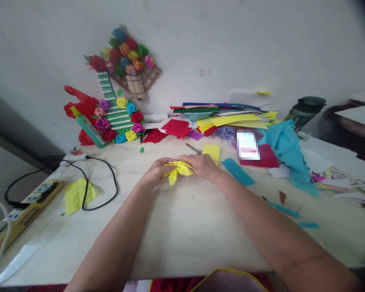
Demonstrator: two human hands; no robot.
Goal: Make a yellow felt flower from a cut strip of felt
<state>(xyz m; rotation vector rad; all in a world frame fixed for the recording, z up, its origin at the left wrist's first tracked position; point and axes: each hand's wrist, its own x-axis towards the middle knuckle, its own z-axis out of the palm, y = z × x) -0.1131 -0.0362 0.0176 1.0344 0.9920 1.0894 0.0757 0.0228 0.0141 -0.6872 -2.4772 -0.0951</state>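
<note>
Near the middle of the table, my left hand [156,173] and my right hand [204,165] meet around a yellow paper flower [178,170]. Its petals spread downward between them. The fingers of my left hand are closed on its left side, and those of my right hand pinch its right side; the fingertips are partly hidden. A thin stick pokes out to the right of my right hand. Just behind lie scissors [193,148], their handles hidden, and a yellow paper rectangle [211,153]. A blue paper strip [239,172] rests to the right.
Paper sheets [231,119] are piled along the wall, beside a blurred phone [247,145] and crumpled blue paper [287,142]. A glue bottle [89,127] leans by a flower-covered guitar craft [118,117]. On the left are a power strip [30,213], a black cable [115,182] and yellow crepe paper [76,196].
</note>
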